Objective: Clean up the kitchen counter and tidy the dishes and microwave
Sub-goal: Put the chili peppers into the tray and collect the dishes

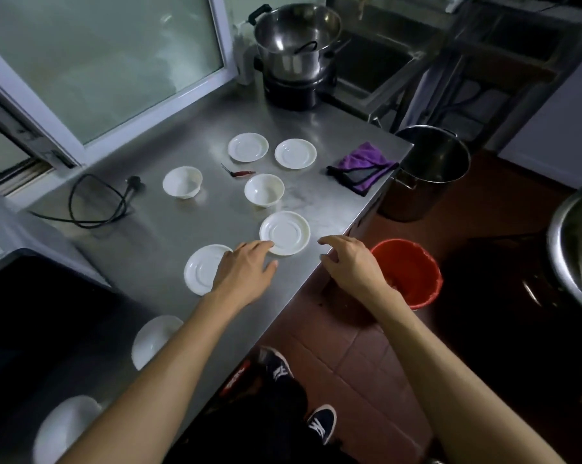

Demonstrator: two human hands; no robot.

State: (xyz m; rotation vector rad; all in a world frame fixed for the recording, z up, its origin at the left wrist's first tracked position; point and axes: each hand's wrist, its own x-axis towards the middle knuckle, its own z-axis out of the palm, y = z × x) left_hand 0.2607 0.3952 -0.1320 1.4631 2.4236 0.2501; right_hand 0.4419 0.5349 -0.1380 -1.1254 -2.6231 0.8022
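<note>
Left hand [246,269] reaches across the steel desk [169,236] just below the middle of the frame, fingers stretched nearly flat and holding nothing; its fingertips lie at the near rim of a white saucer [284,232], while the wrist covers the edge of a second saucer [202,269] to the left. That spread looks suited to gathering the two flat pieces together for stacking. The right hand [349,262] hovers at the desk's front edge, fingers loosely curled and empty, probably ready to steady or receive a dish.

Further up the frame the crockery sits scattered, each piece apart from the others: two more saucers [248,147] [295,153] near the centre top, a small bowl [264,190] between them and the nearest saucer, and another bowl [182,182] to the left. A red chilli [244,173] lies among them, a scrap likely bound for the red bucket [406,272] on the floor at lower right. A purple cloth [363,167] rests crumpled at the desk's right edge, within reach for wiping. At the lower left, two more white dishes [155,339] [65,426] sit near the arm. The microwave cannot be identified with certainty.
</note>
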